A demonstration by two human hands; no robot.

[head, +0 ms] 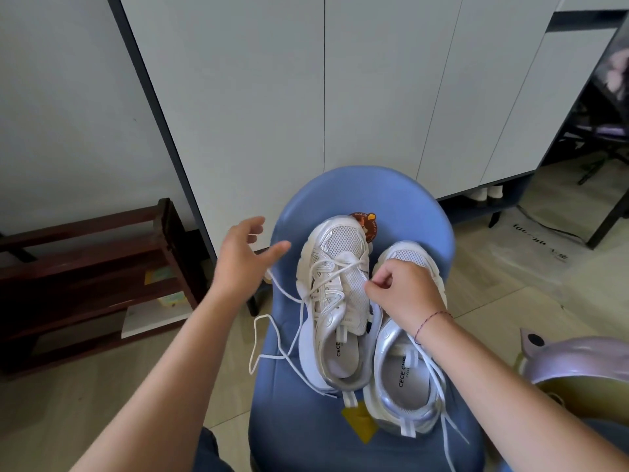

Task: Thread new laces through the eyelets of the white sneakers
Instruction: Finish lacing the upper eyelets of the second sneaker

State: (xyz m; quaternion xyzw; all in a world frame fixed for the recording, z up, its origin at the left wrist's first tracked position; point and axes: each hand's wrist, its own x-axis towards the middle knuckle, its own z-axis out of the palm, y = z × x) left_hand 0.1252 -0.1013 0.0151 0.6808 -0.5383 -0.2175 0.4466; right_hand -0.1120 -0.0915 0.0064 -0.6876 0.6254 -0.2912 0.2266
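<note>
White sneakers point(343, 240) sit on a blue chair point(306, 420). The right hand point(405, 291) pinches the soft, light lace point(287, 289) above the seat, and the left hand point(243, 257) hovers loose-fingered over the chair's left edge. The lace's stiff tip likely grips best.

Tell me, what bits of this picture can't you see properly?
Head view:
- Right sneaker eyelets: covered by the right hand.
- Lace end: buried in that hand's pinch.
- Left hand: motion-blurred, its hold on the lace unclear.
- Sticker: half behind the left sneaker.
- Purple object: cut off by the right edge.
</note>
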